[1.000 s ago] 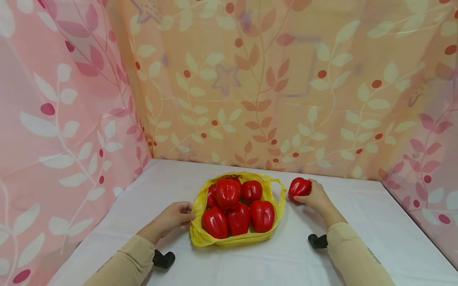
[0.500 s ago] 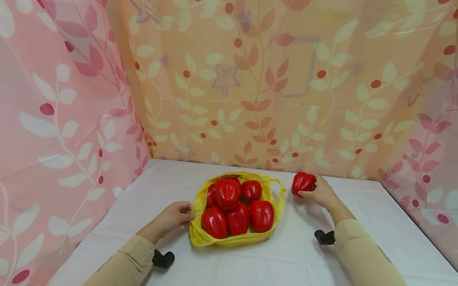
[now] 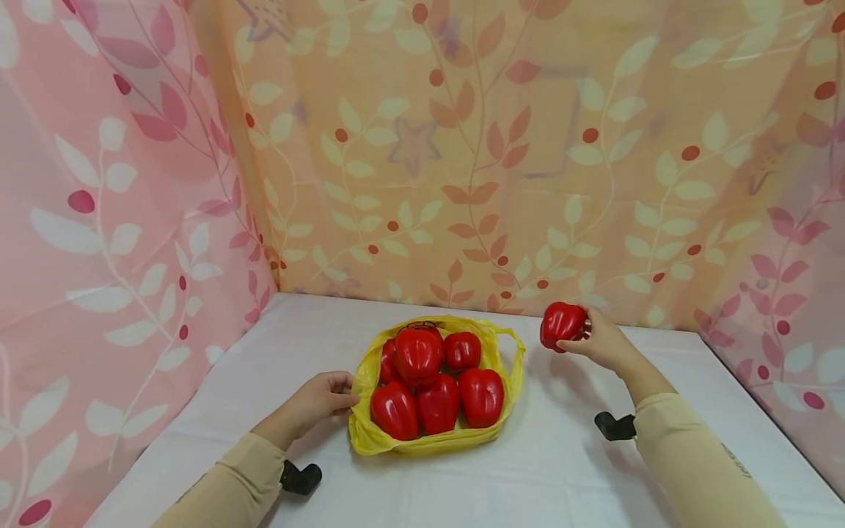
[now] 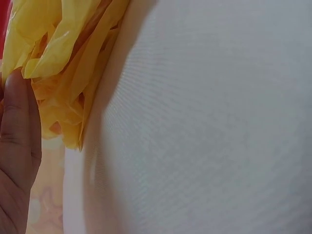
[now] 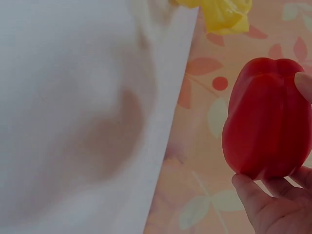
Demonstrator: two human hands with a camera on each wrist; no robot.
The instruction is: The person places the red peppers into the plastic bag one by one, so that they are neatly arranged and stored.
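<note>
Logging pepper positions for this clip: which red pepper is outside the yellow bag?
The pepper held up in the right hand, right of the bag and clear of the table. The other peppers all sit inside the bag.

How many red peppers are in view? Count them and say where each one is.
7: six in the yellow bag, one partly hidden at its left edge; one held by the right hand. More may be buried.

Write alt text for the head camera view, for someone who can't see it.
A person's right hand holds a red bell pepper above a white table, while the left hand grips the edge of a yellow plastic bag full of red peppers. Leaf-patterned curtains hang behind.
</note>
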